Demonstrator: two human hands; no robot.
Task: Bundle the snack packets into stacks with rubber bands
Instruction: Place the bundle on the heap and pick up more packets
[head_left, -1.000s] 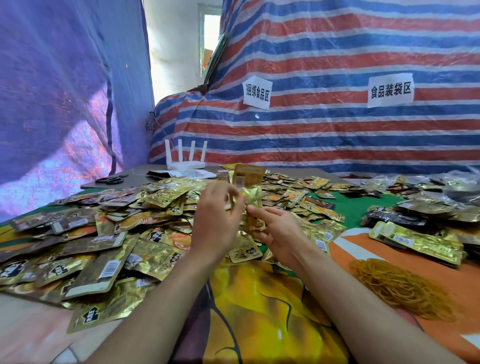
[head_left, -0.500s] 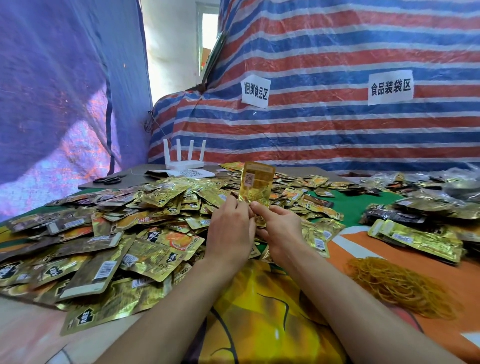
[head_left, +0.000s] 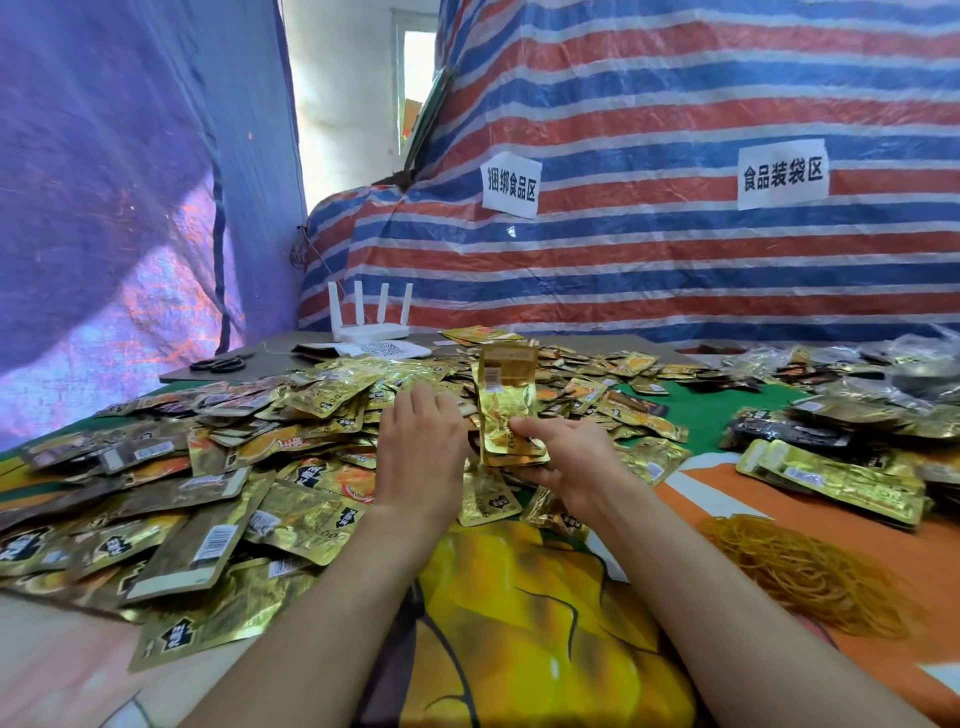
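Head-cam view over a table w/ a bright yellow-and-orange cloth (head_left: 519, 639); two bare forearms extend up from the bottom edge. At centre of frame the right hand (head_left: 574, 462) pinches a small stack of gold packets (head_left: 505, 405) by its lower end, thumb across the near face, fingers curled beneath. The stack stands upright w/ a barcode label toward the camera, just above the heap. Just left of it the left hand (head_left: 420, 447) lies palm-down on the loose packets (head_left: 244, 467); its back faces the camera and the fingertips are hidden beyond, so can't tell if they grip anything. The loose packets, gold and dark brown, cover the left and centre of the table, overlapping in no order. Lower right: a tangle of tan rubber bands (head_left: 802, 574) on the orange part of the cloth, well apart from both hands. Mid right: more piled packets (head_left: 831, 480). Far edge, centre left: a white router (head_left: 371, 327) w/ four antennas; black scissors (head_left: 218, 365) to its left. Backdrop: a red-white-blue striped tarp (head_left: 675, 270) w/ two paper signs (head_left: 511, 184) in Chinese; a purple sheet (head_left: 104, 208) fills the upper left.
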